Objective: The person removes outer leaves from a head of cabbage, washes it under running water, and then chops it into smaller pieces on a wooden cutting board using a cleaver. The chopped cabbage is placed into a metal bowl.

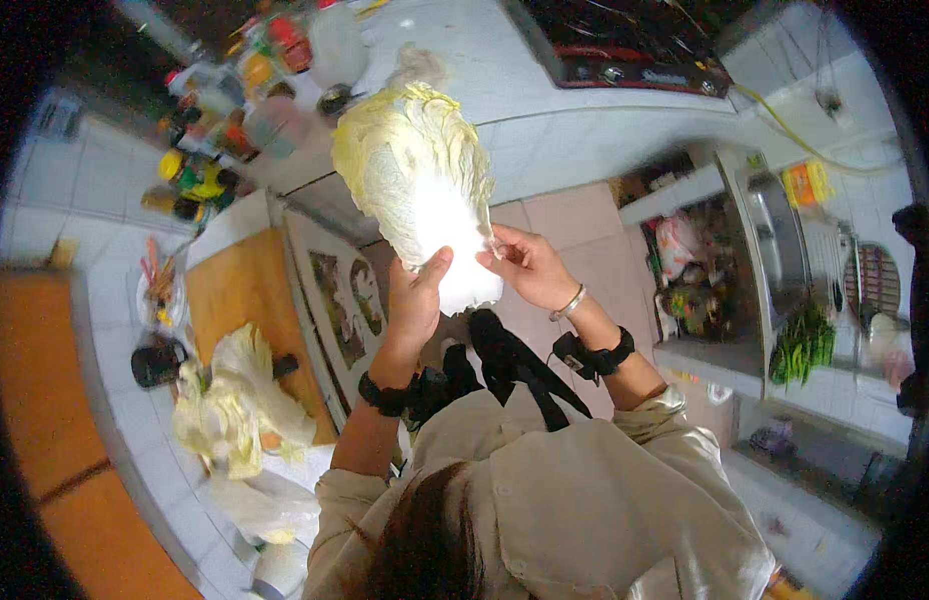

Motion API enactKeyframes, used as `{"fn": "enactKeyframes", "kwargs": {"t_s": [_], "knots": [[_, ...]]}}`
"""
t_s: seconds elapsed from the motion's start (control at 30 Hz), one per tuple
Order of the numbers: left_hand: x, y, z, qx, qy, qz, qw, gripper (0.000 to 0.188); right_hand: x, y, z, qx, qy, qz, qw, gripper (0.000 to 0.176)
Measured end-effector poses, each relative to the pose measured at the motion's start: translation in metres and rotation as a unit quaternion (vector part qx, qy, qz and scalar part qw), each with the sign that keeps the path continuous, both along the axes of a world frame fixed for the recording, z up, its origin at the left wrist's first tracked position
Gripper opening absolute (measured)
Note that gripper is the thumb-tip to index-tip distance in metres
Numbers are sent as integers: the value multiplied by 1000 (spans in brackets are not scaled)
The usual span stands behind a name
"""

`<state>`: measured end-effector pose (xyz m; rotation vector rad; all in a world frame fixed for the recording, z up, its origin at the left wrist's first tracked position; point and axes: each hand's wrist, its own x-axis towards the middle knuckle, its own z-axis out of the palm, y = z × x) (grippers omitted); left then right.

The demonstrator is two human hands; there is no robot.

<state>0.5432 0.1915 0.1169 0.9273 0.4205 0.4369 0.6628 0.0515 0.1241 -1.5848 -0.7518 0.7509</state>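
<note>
A napa cabbage leaf (412,165), pale yellow and ruffled at the top, is held up before me with its white stem end towards my body. Strong light washes out its lower half. My left hand (418,300) grips the left edge near the base, thumb on the front face. Fingers and thumb of my right hand (530,266) pinch the right edge a little higher. Whether more than one leaf is held cannot be told. Loose cabbage leaves (243,397) lie piled to the left, partly over a wooden cutting board (235,277).
Bottles and jars (262,82) crowd the counter at the upper left. A gas stove (629,52) sits at the top. Right of me, an open shelf unit (734,300) holds bags, with green vegetables (803,341) beside it. A black mug (158,360) stands near the board.
</note>
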Motion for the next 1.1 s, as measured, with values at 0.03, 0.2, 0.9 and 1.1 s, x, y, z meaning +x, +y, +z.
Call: {"fn": "enactKeyframes", "kwargs": {"t_s": [0.03,0.2,0.9,1.1], "knots": [[12,-12,2,-6,-5,-28,1000,41,7,-21,-1,-15,-12,-11,1000,32],[91,-79,-7,18,6,-203,979,42,51,-112,-16,42,34,-153,987,35],[563,-627,-56,-20,155,-570,807,51,414,-696,-32,-278,-33,-501,819,35],[690,-709,-72,51,157,-652,740,49,580,-887,-8,13,-119,-742,660,49]]}}
